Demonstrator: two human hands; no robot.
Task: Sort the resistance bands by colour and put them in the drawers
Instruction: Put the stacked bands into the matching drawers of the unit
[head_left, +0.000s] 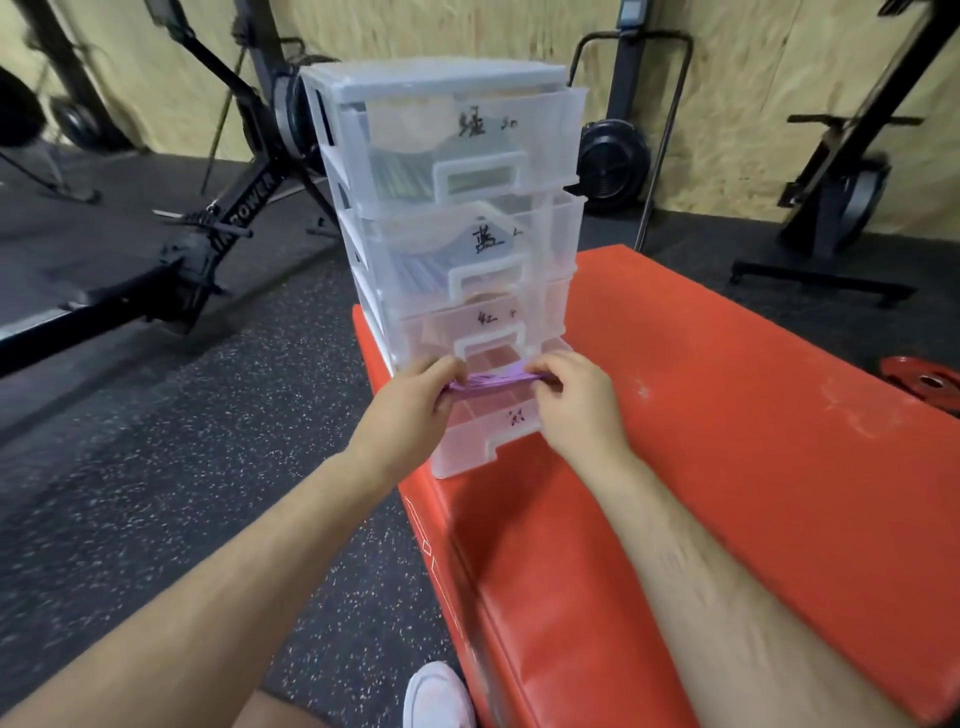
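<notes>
Our left hand (421, 395) and right hand (566, 397) each pinch one end of the purple rubber resistance bands (488, 383), fingers clamped on them, over the pulled-out bottom drawer (478, 441) of the clear plastic drawer tower (447, 208) on the red padded box (701, 415).

Drawer unit (457, 208): translucent frosted plastic, smooth. Band (488, 385): thin purple rubber, matt. Counter (701, 415): red vinyl-like cover, smooth, faintly glossy, scuffed white. Floor (208, 467): black speckled rubber, matt, grainy. Wall (753, 104): rough wood chipboard.
</notes>
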